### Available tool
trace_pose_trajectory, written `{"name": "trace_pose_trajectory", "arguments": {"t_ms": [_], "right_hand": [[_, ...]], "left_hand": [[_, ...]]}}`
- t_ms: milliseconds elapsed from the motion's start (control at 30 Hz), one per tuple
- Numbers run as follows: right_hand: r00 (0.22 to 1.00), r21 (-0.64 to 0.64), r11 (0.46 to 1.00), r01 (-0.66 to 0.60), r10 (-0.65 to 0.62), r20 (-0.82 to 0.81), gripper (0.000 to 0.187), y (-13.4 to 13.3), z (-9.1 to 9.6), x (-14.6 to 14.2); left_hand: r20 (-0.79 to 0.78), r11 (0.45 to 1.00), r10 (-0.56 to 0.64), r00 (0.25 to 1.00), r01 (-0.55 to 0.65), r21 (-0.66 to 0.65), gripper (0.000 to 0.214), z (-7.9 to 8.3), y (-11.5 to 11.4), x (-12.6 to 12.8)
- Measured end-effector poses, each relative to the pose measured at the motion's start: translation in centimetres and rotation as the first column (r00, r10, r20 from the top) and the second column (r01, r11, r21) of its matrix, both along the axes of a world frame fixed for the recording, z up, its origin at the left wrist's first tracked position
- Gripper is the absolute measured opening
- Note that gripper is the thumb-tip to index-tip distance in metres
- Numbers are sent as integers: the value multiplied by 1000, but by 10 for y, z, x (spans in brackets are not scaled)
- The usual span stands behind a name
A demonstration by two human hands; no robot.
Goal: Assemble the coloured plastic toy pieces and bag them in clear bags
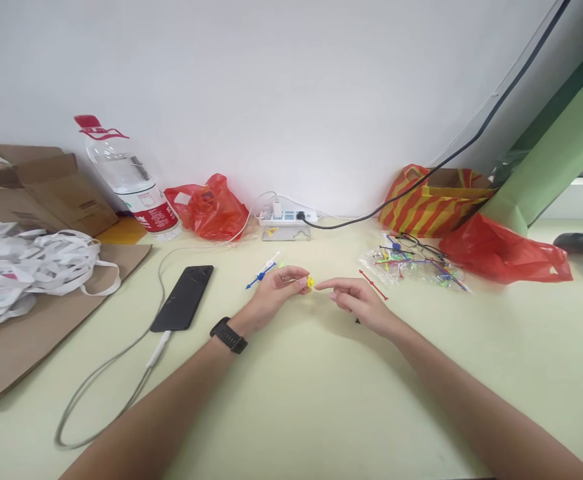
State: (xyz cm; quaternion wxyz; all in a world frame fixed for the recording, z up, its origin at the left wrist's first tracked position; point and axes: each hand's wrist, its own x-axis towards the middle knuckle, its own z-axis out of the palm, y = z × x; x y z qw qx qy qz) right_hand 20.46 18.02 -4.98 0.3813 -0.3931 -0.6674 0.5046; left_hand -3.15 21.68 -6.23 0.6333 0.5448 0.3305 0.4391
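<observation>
A small yellow plastic piece [311,283] is pinched between the thumb and fingers of my left hand [278,293], over the middle of the table. My right hand [364,303] is just to its right, index finger stretched toward the yellow piece with a slight gap, the other fingers loosely curled. Beyond my left hand lies a blue plastic arrow spinner [260,275] with a white one [272,259] close by. Past my right hand rests a red double-ended arrow [374,285]. A tiny black piece [357,321] shows below that hand.
Clear bags of colourful spinner parts [401,257] lie right of centre, near a red plastic bag [501,250] and a striped bag [421,207]. A power strip [288,217] sits by the wall. A phone [184,298] on its cable, a water bottle [136,180] and cardboard [71,307] occupy the left.
</observation>
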Motion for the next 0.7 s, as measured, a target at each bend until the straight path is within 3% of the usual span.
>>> {"name": "trace_pose_trajectory", "arguments": {"t_ms": [333,467,567,633,700], "right_hand": [[1000,8,1000,13,-13,18,32,-2,4,-1],[992,-5,993,115,-115,-60,42,-2,4,-2],[964,-111,974,198,-214,-157,51,-3,3,-6],[973,-199,971,132,-166,-162,36,-5,3,-7],[983,-271,960,-73,23,-181,56,-6,4,-4]], "left_hand": [[-27,1000,-4,1000,4,1,33,-1,0,-1],[-40,1000,8,999,-7,3,32,-2,1,-1],[-23,999,34,999,-33,19,32,-2,1,0],[-14,998,60,998,-60,28,33,-3,2,0],[-14,996,84,996,-84,37,33,-4,3,0]]}}
